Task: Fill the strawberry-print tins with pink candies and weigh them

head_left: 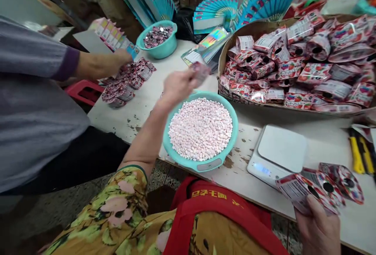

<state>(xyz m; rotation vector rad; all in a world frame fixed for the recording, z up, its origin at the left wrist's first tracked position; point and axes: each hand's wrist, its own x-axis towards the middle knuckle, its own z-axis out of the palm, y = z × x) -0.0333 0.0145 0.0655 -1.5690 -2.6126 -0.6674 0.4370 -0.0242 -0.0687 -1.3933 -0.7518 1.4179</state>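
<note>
The left arm, in a flowery yellow sleeve, stretches forward over the table, and the left hand (176,84) is raised above the far rim of the round turquoise plastic basin (226,151). This basin stands at the near edge of the white table (323,145) and is full of small pale pink and white candies (200,129). The fingers of the left hand are pressed together on a small red-and-white foil pouch (200,70), which looks blurred. The right hand (319,229) is low at the near right, its fingers closed around a bundle of empty red-and-white printed pouches (320,188) that spread out like a fan. Just beside this bundle, to the left, sits a white digital kitchen scale (279,153). Behind it, a cardboard tray (223,51) holds many filled pouches. Across the table, another person's hand (122,57) touches a pile of the same pouches.
</note>
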